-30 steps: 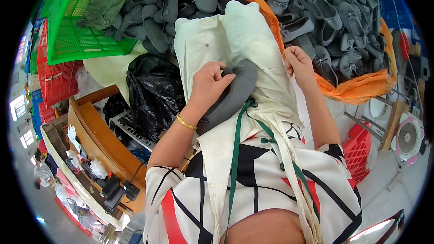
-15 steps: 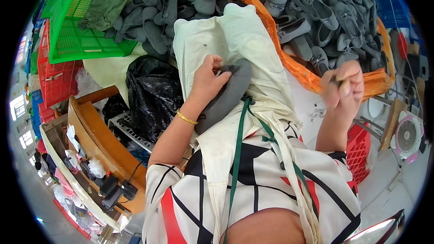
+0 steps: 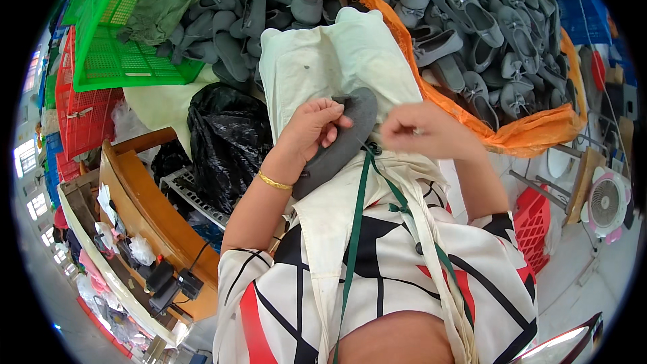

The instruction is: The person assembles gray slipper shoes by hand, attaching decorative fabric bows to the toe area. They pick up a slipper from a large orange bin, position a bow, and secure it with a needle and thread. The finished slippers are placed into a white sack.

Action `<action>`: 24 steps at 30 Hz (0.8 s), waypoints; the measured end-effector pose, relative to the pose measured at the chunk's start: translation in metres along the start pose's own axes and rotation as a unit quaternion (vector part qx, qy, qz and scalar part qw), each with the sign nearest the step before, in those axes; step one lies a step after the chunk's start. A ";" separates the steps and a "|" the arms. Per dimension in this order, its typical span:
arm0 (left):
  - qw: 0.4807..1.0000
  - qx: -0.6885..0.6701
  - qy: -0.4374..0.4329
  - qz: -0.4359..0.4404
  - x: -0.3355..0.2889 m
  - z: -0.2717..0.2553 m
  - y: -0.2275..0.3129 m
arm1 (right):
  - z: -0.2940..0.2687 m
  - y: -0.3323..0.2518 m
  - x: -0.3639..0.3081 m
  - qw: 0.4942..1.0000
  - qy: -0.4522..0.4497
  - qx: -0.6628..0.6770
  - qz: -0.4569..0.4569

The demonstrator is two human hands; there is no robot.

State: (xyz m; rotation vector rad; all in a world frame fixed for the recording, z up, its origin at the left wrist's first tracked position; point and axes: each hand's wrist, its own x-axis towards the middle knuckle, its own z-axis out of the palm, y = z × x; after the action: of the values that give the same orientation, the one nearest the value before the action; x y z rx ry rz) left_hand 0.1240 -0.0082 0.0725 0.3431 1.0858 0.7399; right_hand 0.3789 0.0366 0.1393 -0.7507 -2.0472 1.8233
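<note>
A grey cloth shoe (image 3: 358, 116) lies tilted across my lap, on the cream apron (image 3: 300, 71). My left hand (image 3: 311, 128) grips the shoe by the edge of its opening, thumb and fingers pinched together, and covers part of that edge. Just right of the shoe, apart from it, hovers my right hand (image 3: 435, 131). Its fingers are curled closed and slightly blurred; what they hold, if anything, is too small to make out. A thin pale line shows on the shoe's side near that hand.
Grey shoes with bows (image 3: 482, 20) fill an orange sack (image 3: 499, 136) at the far right. More grey shoes (image 3: 232, 54) lie piled beside a green crate (image 3: 135, 71). A black plastic bag (image 3: 226, 135) and a wooden drawer (image 3: 145, 195) stand at left. A fan (image 3: 608, 199) is at right.
My right hand has swung in from the far right to beside the shoe. My left hand has shifted slightly on the shoe's edge, and the shoe has turned a little.
</note>
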 end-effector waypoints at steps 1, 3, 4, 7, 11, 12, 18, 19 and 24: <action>0.999 0.046 0.006 -0.002 -0.001 -0.002 0.002 | 0.005 0.012 0.010 0.996 0.055 -0.068 -0.016; 0.990 0.138 0.018 -0.006 -0.004 -0.005 0.003 | 0.018 0.031 0.029 0.976 0.131 -0.173 -0.034; 0.971 0.230 0.035 0.060 -0.005 -0.005 -0.001 | 0.026 0.039 0.037 0.965 0.153 -0.210 -0.036; 0.881 0.421 0.066 0.207 -0.009 0.001 -0.009 | 0.037 0.056 0.053 0.938 0.160 -0.309 -0.015; 0.892 0.388 0.061 0.223 -0.001 -0.001 0.000 | 0.038 0.060 0.064 0.917 0.155 -0.363 -0.055; 0.910 0.350 0.062 0.213 0.004 -0.006 -0.001 | 0.037 0.060 0.065 0.918 0.149 -0.361 -0.064; 0.966 0.236 0.036 0.099 0.012 -0.013 -0.008 | 0.048 0.071 0.065 0.955 0.193 -0.212 -0.069; 0.966 0.239 0.039 0.095 0.012 -0.012 -0.009 | 0.049 0.075 0.065 0.955 0.192 -0.210 -0.083; 0.978 0.193 0.045 0.071 0.001 -0.002 0.001 | 0.026 0.076 0.062 0.906 0.272 0.304 0.115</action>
State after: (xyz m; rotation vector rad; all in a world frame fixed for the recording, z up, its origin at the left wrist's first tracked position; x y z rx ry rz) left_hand 0.1216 -0.0069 0.0716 0.7295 1.3011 0.6723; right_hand 0.3277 0.0544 0.0531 -1.1618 -0.9964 1.9237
